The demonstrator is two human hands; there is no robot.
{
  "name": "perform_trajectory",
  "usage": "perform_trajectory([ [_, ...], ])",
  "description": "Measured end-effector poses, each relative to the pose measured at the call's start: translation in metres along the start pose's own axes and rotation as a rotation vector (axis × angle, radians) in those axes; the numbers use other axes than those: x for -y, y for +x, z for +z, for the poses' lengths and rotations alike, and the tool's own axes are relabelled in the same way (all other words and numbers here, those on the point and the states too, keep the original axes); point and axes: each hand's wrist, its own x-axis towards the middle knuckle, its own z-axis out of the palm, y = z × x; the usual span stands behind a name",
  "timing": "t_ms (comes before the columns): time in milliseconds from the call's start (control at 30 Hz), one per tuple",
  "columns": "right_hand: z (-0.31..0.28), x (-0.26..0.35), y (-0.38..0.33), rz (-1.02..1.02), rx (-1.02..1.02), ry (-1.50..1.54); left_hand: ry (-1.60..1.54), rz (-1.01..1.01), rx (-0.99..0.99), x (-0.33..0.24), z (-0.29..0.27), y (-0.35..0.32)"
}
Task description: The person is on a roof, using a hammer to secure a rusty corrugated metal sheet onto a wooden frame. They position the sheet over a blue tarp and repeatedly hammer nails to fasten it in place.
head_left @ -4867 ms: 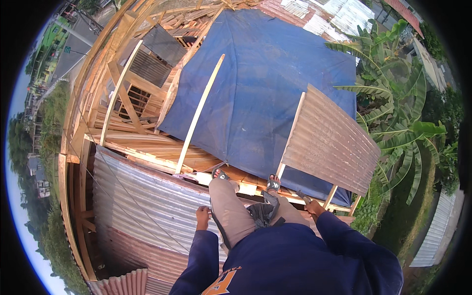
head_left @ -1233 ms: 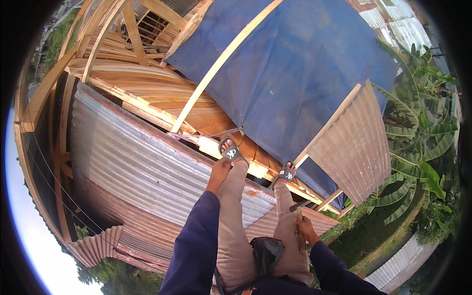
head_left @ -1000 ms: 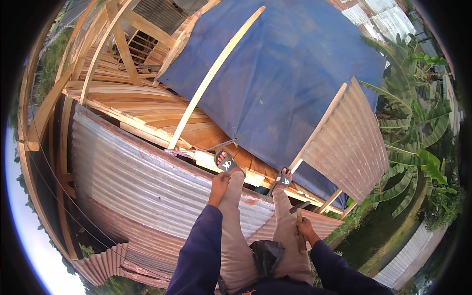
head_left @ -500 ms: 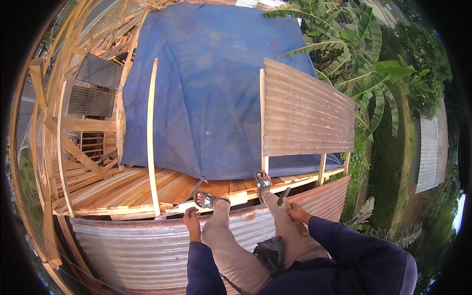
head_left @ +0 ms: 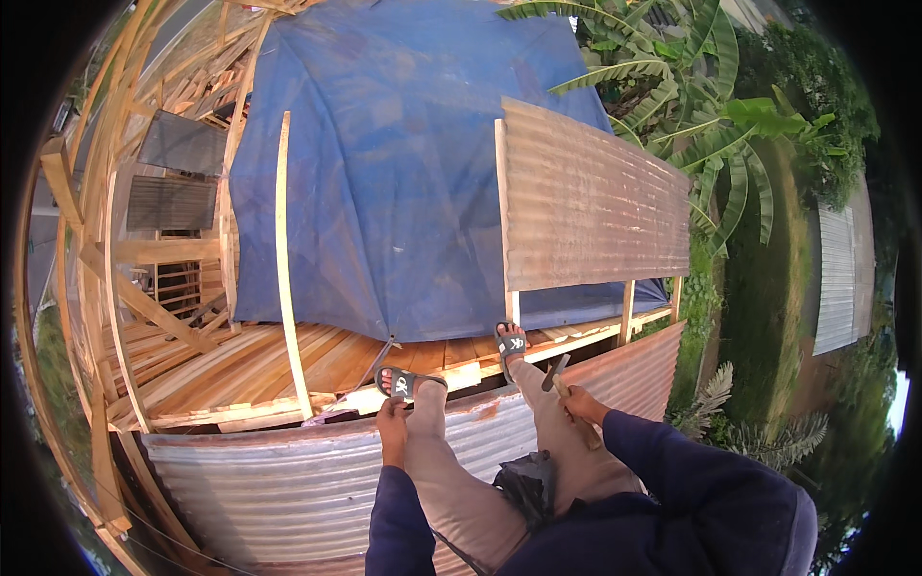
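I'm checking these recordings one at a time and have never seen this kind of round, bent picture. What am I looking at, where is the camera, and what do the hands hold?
There is no machine here. The camera sits on a person's head and looks down, so their own arms and legs come in from the bottom edge; the wide lens bends straight edges.

The person sits high up on a corrugated metal sheet, sandalled feet resting on a wooden beam. Ahead lie a blue tarp, bare wooden planks and a second corrugated panel.

The right hand holds a hammer in its grip. The left hand rests by the left ankle; whether it holds anything is too small to tell.
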Motion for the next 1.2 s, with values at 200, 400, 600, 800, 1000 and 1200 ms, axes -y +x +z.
perform_trajectory([
  [200,-0.002,-0.002,-0.001,-0.017,0.036,0.097,0.21,0.079,0.186,0.005,0.046,-0.026],
  [400,-0.004,-0.011,0.007,-0.028,0.014,0.096,0.265,0.174,0.305,0.001,0.07,-0.043],
  [600,-0.005,-0.012,0.003,-0.032,0.008,0.121,0.198,-0.025,0.254,-0.004,0.057,-0.042],
  [800,-0.007,-0.015,0.003,-0.055,-0.034,0.138,0.099,-0.071,0.206,-0.016,0.04,-0.039],
  [1000,-0.011,-0.017,0.005,-0.007,-0.034,0.184,0.086,-0.108,0.208,-0.042,0.041,-0.04],
  [1200,-0.017,-0.021,0.007,0.036,-0.007,0.223,0.076,-0.055,0.18,-0.047,0.047,-0.032],
])
